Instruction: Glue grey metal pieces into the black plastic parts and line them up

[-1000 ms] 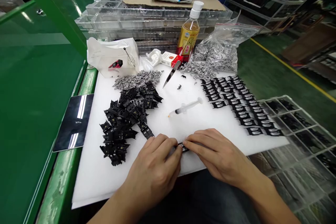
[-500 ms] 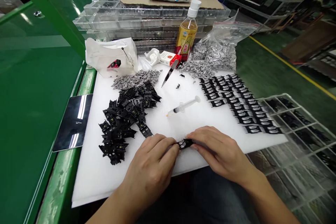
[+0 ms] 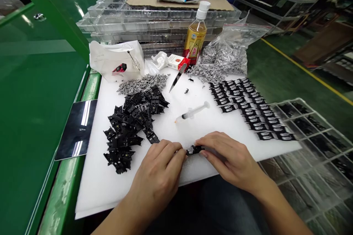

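Observation:
A small black plastic part (image 3: pixel 194 149) is held between my two hands over the front of the white foam board (image 3: pixel 165 194). My left hand (image 3: pixel 161 169) pinches its left end, and my right hand (image 3: pixel 231 156) has thumb and fingers closed on its right end. Fingertips hide both ends. To the left lies a heap of similar black parts (image 3: pixel 132 125). Behind the hands rests a syringe (image 3: pixel 193 111) with an orange tip, with tweezers (image 3: pixel 178 77) farther back. Rows of black parts with grey pieces in them (image 3: pixel 248 106) lie on the right.
Small grey pieces form a pile (image 3: pixel 143 83) at the left rear; more fill a plastic bag (image 3: pixel 231 57). A drink bottle (image 3: pixel 195 35) stands before stacked clear trays (image 3: pixel 110 18). A tablet-like dark panel (image 3: pixel 77 128) lies on the green ledge. A compartment tray (image 3: pixel 317 136) sits lower right.
The black part has tilted between my fingers, so its face shows less than before. Both hands stay in nearly the same place.

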Tool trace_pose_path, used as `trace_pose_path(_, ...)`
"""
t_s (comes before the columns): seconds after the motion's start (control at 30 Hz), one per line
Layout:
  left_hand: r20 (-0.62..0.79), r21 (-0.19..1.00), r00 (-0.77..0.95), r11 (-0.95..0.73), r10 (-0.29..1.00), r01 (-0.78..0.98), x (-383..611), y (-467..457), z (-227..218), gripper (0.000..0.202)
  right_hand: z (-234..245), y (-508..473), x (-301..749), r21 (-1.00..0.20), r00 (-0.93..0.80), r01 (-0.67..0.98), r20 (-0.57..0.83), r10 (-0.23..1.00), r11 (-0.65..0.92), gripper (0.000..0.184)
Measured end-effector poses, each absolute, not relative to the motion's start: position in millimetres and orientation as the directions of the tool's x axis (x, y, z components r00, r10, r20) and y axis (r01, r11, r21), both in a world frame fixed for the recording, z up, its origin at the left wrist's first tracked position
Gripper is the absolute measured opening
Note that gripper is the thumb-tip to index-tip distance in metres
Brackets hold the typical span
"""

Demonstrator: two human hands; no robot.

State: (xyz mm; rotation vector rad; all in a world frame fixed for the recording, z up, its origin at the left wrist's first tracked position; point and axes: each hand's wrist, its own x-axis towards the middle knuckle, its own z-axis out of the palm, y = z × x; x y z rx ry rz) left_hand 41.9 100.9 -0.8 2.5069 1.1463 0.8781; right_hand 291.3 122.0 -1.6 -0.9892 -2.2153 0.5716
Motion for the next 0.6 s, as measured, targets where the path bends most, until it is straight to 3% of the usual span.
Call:
trace_pose_path(0.3,0.462,0.427,0.522,-0.696,0.717,0.578,41,102,2,0.025,3,119,295,-0.554,-0.566,0.502,0.37,0.737,0.664,0.041)
trace_pose_path(0.4,0.488,0.421,0.504,-0.698,0.712,0.579,42,102,4,0.027,17,127,320,-0.412,-0.521,0.635,0.397,0.756,0.654,0.036)
trace_pose_path(0.5,0.485,0.412,0.523,-0.71,0.701,0.571,43,103,5,0.02,28,143,357,-0.239,-0.39,0.828,0.406,0.827,0.507,0.026)
trace_pose_path(0.6,0.487,0.4,0.533,-0.719,0.692,0.568,44,103,4,0.018,27,162,383,-0.163,-0.353,0.884,0.38,0.855,0.437,0.021)
